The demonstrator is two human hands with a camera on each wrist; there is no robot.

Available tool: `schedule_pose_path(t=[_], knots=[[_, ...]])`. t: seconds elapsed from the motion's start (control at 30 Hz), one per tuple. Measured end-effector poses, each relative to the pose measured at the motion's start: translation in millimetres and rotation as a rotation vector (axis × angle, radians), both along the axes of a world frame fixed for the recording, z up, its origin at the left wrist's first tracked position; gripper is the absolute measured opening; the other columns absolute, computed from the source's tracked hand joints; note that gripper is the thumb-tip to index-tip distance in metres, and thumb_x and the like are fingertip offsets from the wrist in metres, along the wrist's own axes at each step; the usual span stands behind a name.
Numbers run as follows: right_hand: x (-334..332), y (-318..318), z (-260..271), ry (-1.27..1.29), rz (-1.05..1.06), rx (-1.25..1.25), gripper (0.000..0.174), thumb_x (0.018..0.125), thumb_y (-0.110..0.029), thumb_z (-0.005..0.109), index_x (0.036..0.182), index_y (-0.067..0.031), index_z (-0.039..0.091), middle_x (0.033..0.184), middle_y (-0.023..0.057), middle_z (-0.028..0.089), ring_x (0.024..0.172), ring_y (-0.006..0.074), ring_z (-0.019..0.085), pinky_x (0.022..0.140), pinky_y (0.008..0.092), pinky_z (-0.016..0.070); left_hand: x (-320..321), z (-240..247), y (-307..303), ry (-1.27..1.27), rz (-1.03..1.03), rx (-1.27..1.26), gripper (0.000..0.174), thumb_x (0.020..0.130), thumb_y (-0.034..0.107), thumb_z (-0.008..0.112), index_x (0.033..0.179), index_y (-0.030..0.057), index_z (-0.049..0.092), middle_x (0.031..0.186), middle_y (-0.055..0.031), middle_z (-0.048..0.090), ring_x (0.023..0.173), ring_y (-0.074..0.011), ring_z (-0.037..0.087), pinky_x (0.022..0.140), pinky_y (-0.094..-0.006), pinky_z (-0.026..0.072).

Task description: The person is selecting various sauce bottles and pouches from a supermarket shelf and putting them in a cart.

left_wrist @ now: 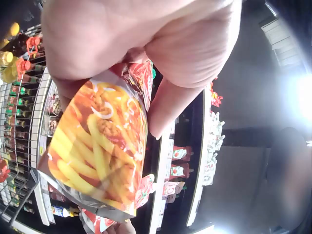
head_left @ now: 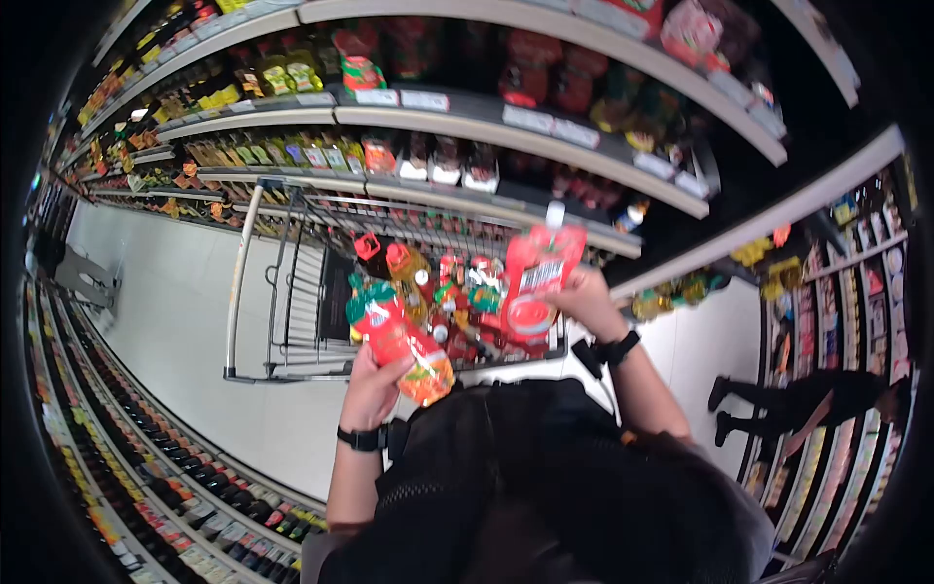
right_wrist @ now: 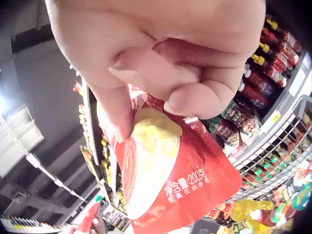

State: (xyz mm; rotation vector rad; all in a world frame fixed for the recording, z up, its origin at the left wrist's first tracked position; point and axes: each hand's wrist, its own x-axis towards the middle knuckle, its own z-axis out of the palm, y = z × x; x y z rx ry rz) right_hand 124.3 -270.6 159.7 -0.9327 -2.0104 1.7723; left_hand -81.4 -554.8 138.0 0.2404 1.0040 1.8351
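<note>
My left hand grips a red sauce pouch whose top is green. Pasta or fries in red sauce are printed on that pouch's lower part, seen large in the left wrist view. In my right hand is another red sauce pouch, pinched at its side, with a white cap on top and a barcode facing me. In the right wrist view its lower part bears a white bowl picture and "200克". Both pouches are held up over a shopping cart, apart from each other.
Inside the cart lie several bottles and packs, including an oil bottle. Store shelves of sauces run behind it. More shelves stand at lower left. A person in dark clothes is at the right.
</note>
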Motion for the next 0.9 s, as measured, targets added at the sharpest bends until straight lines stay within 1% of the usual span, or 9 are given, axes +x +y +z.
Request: schedule_pose_path(t=[0.07,0.1,0.17,0.23,0.3,0.37,0.63,0.8,0.9], knots=[[19,4,23,-0.041,-0.041,-0.119,0.016,0.086,-0.011,0.075,0.1,-0.0025,0.072,0.085,-0.0006,0.071,0.068,0.0015,0.059,0.058,0.0185,0.0474,8,11,12,0.047,-0.059,0.013,0.049,0.084,-0.005,0.068,0.129,0.0011,0.049,0.121,-0.0099,0.064,0.11,-0.0194,0.064,0.099,-0.0362,0.0495],[32,6,17,0.059,-0.081,-0.184,0.015,0.087,-0.012,0.074,0.099,-0.004,0.072,0.081,-0.0027,0.069,0.059,-0.0001,0.054,0.05,0.0166,0.0408,15,16,14,0.057,-0.073,0.009,0.047,0.086,-0.004,0.067,0.128,0.001,0.049,0.12,-0.0101,0.064,0.109,-0.0195,0.064,0.099,-0.0366,0.0497],[48,-1,33,0.192,-0.215,-0.243,0.014,0.088,-0.015,0.073,0.095,-0.0029,0.072,0.071,-0.0024,0.065,0.048,0.0006,0.048,0.042,0.0178,0.0355,31,21,22,0.086,-0.108,0.0,0.045,0.087,-0.003,0.066,0.128,0.0009,0.049,0.121,-0.0106,0.064,0.109,-0.0199,0.064,0.099,-0.0371,0.0498],[73,4,38,0.193,-0.229,-0.274,0.017,0.091,-0.018,0.072,0.097,-0.0028,0.072,0.077,-0.0015,0.068,0.05,0.0011,0.051,0.042,0.0177,0.0348,48,30,28,0.089,-0.122,-0.015,0.045,0.087,-0.003,0.066,0.129,0.0011,0.049,0.121,-0.0109,0.064,0.11,-0.02,0.064,0.099,-0.0374,0.0499],[93,13,36,0.212,-0.26,-0.287,0.025,0.095,-0.026,0.067,0.084,-0.0036,0.068,0.06,-0.0016,0.059,0.039,0.004,0.044,0.038,0.0199,0.0321,65,35,36,0.093,-0.132,-0.028,0.046,0.087,-0.003,0.066,0.129,0.0012,0.049,0.121,-0.0111,0.064,0.11,-0.0202,0.064,0.099,-0.0377,0.05],[110,16,40,0.254,-0.269,-0.268,0.029,0.097,-0.027,0.063,0.079,-0.0046,0.065,0.057,-0.001,0.058,0.036,0.0046,0.042,0.038,0.0202,0.0323,79,38,43,0.129,-0.152,-0.034,0.047,0.087,-0.002,0.066,0.131,0.0017,0.048,0.123,-0.0121,0.063,0.111,-0.0212,0.063,0.099,-0.0388,0.0497],[161,19,33,0.363,-0.296,-0.388,0.031,0.101,-0.028,0.056,0.084,-0.0033,0.062,0.06,0.0013,0.06,0.037,0.0046,0.044,0.04,0.0206,0.04,123,41,62,0.165,-0.225,-0.061,0.05,0.086,-0.005,0.066,0.132,0.0015,0.046,0.125,-0.0137,0.062,0.114,-0.024,0.063,0.1,-0.0407,0.0496],[185,19,4,0.424,-0.263,-0.449,0.028,0.101,-0.027,0.057,0.09,-0.0026,0.066,0.062,-0.0007,0.061,0.04,0.0041,0.043,0.04,0.0192,0.033,130,48,70,0.232,-0.222,-0.102,0.052,0.086,-0.005,0.066,0.133,0.0015,0.045,0.125,-0.0134,0.062,0.113,-0.0234,0.063,0.099,-0.0401,0.0509],[180,7,-4,0.301,-0.205,-0.423,0.03,0.102,-0.028,0.055,0.086,-0.0044,0.065,0.065,-0.0003,0.062,0.04,0.0033,0.044,0.04,0.0194,0.0349,129,53,73,0.248,-0.268,-0.098,0.061,0.085,-0.002,0.066,0.141,0.0014,0.041,0.136,-0.0168,0.055,0.117,-0.0273,0.061,0.104,-0.0439,0.0474]])
